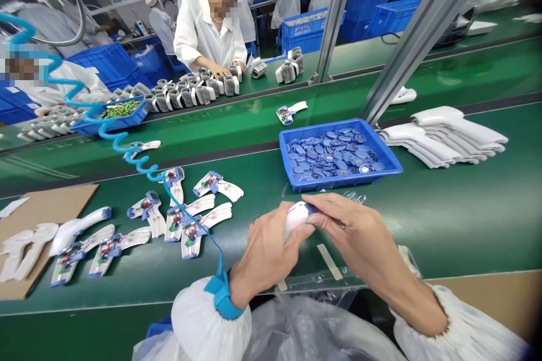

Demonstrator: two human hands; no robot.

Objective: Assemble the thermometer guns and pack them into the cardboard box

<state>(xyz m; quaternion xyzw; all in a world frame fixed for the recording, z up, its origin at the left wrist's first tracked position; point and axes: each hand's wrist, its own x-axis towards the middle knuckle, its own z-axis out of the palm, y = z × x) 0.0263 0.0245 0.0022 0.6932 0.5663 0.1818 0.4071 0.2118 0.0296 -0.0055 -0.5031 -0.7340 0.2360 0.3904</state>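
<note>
White housing [294,219] risked slipping if right hand [362,231] pushed off-line against smooth shell. Coiled cord [146,170], tied to left wrist strap [223,296] and passing over opened assemblies [191,241], risked snagging them under arm movement. Left hand [270,240]: fingers curled around housing. Right fingers nearly closed, pinching its blue end. Housing sat above desk [258,180], near blue tray [339,184].

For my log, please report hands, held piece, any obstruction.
Left hand gripping white-and-blue piece; right hand touching its blue end. Coiled cord attached to left wristband, clear of piece.
</note>
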